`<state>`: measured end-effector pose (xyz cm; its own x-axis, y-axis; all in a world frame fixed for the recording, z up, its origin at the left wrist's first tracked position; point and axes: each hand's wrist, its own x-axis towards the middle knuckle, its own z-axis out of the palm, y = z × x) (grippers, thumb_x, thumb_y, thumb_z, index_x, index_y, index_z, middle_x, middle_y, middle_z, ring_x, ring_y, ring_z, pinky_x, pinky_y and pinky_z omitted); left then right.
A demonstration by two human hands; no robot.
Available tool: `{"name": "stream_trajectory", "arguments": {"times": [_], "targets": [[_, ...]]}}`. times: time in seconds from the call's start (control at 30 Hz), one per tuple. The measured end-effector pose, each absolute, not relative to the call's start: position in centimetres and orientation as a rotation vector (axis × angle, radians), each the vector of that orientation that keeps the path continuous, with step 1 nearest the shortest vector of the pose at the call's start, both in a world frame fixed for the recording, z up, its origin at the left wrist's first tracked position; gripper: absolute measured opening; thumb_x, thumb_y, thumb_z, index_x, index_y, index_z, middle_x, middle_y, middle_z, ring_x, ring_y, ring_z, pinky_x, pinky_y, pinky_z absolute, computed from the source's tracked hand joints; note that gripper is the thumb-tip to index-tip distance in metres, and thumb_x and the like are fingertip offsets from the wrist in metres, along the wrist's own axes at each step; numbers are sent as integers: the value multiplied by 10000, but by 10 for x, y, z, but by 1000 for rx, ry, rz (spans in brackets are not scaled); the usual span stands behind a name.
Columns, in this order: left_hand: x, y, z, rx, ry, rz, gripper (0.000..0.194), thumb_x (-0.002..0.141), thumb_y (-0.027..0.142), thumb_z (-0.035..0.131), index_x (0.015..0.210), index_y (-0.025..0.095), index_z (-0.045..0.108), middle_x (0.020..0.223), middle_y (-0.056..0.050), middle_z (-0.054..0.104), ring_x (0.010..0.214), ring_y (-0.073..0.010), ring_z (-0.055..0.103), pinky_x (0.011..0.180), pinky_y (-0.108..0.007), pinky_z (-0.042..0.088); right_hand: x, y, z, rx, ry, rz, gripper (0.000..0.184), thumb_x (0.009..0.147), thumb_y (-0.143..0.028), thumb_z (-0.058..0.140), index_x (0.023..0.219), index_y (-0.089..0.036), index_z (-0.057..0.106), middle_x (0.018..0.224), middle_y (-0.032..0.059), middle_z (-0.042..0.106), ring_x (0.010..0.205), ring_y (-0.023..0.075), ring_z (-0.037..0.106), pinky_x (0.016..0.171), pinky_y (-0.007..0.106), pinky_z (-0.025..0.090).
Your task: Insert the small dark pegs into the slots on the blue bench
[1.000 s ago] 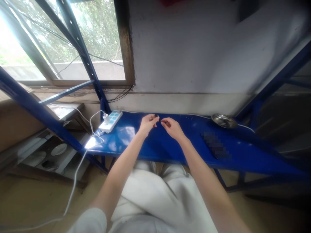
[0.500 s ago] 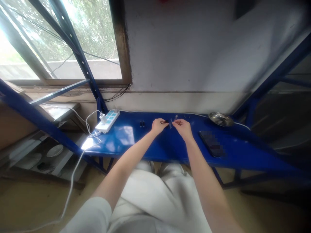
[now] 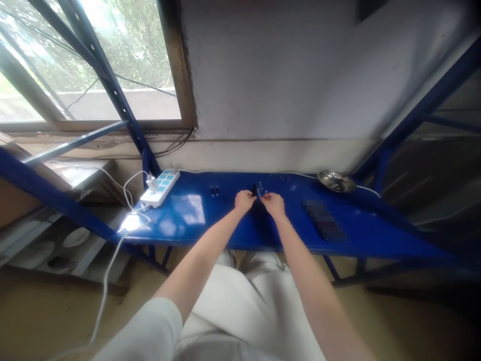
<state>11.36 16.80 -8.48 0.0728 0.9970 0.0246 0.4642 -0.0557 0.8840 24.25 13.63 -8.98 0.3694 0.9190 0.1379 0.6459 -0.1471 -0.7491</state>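
Note:
My left hand (image 3: 245, 200) is closed in a pinch on a small dark piece (image 3: 254, 190), held over the middle of the blue table (image 3: 240, 235). Close beside it, the fingers of my right hand (image 3: 274, 204) pinch a small translucent piece (image 3: 259, 191). The two pieces are side by side; whether they touch I cannot tell. Just behind the fingertips are tiny clear bits (image 3: 261, 185), too small to name. Two small dark cylindrical pieces (image 3: 214, 191) lie on the table to the left of my hands.
A white power strip (image 3: 161, 188) with a plug and cord is at the table's left end. On the right are a shiny metal dish (image 3: 336, 181) and a dark, blurred-out flat object (image 3: 323, 220). Blue frame posts (image 3: 128, 113) rise at both ends. Tiny bits lie near the back edge.
My hands came apart slightly, then drew together again, lower over the table. The two dark pieces, hidden or absent from sight earlier, show on the left. The view has shifted a little.

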Motion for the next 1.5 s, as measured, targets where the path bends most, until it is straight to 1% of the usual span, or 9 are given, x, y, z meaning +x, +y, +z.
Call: {"name": "stream_trajectory", "arguments": {"times": [0.13, 0.33, 0.57, 0.87, 1.07, 1.17, 1.3, 1.4, 1.5], "targets": [[116, 169, -90, 1680, 1508, 908, 105, 685, 197, 646, 775, 142, 651, 801, -97, 672, 727, -175, 603, 674, -277, 438, 238, 142, -96, -1946, -1402, 430, 128, 695, -260, 571, 759, -185, 652, 807, 79, 686, 721, 203, 627, 593, 274, 430], [120, 170, -99, 1713, 1528, 911, 114, 697, 192, 631, 801, 151, 653, 819, -86, 675, 739, -170, 608, 675, -271, 439, 237, 146, -103, -2051, -1414, 449, 169, 729, -275, 548, 836, -190, 648, 866, 88, 683, 768, 209, 629, 605, 273, 428], [122, 175, -108, 1851, 1583, 869, 36, 689, 168, 632, 691, 141, 656, 716, -55, 658, 694, -150, 590, 661, -250, 441, 237, 148, -104, -2123, -1435, 440, 195, 754, -296, 540, 881, -192, 645, 879, 66, 680, 815, 181, 626, 625, 230, 425], [125, 178, -115, 1868, 1613, 948, 65, 699, 190, 624, 722, 158, 675, 753, -55, 671, 741, -162, 593, 716, -267, 442, 235, 149, -101, -2154, -1450, 442, 219, 763, -306, 522, 902, -192, 648, 912, 76, 677, 815, 189, 629, 632, 241, 438], [126, 175, -113, 1901, 1712, 891, 99, 697, 214, 627, 750, 149, 679, 883, -80, 646, 868, -198, 562, 773, -302, 428, 235, 150, -102, -2174, -1457, 417, 202, 767, -290, 517, 890, -193, 644, 894, 75, 677, 828, 200, 630, 651, 256, 445], [125, 174, -111, 1898, 1717, 861, 121, 699, 228, 628, 774, 143, 669, 919, -86, 621, 900, -198, 541, 795, -298, 422, 234, 150, -101, -2181, -1458, 428, 199, 769, -286, 517, 898, -196, 638, 900, 72, 675, 837, 207, 630, 652, 261, 448], [116, 169, -105, 1976, 1741, 857, 219, 688, 211, 630, 894, 139, 617, 995, -92, 576, 943, -206, 504, 807, -308, 408, 233, 149, -98, -2200, -1476, 442, 200, 764, -275, 519, 900, -190, 638, 924, 86, 669, 860, 216, 628, 659, 266, 449], [102, 167, -94, 2153, 1757, 875, 267, 730, 186, 573, 996, 159, 559, 1083, -92, 535, 1000, -218, 464, 821, -336, 384, 233, 150, -97, -2201, -1494, 466, 197, 765, -268, 516, 901, -190, 636, 930, 87, 668, 863, 221, 628, 656, 269, 446], [81, 173, -74, 2295, 1796, 869, 269, 773, 184, 515, 1041, 174, 538, 1126, -90, 517, 1040, -230, 435, 856, -366, 355, 235, 151, -98, -2187, -1513, 503, 205, 766, -280, 529, 920, -190, 630, 941, 82, 667, 853, 218, 631, 647, 266, 442]]}}
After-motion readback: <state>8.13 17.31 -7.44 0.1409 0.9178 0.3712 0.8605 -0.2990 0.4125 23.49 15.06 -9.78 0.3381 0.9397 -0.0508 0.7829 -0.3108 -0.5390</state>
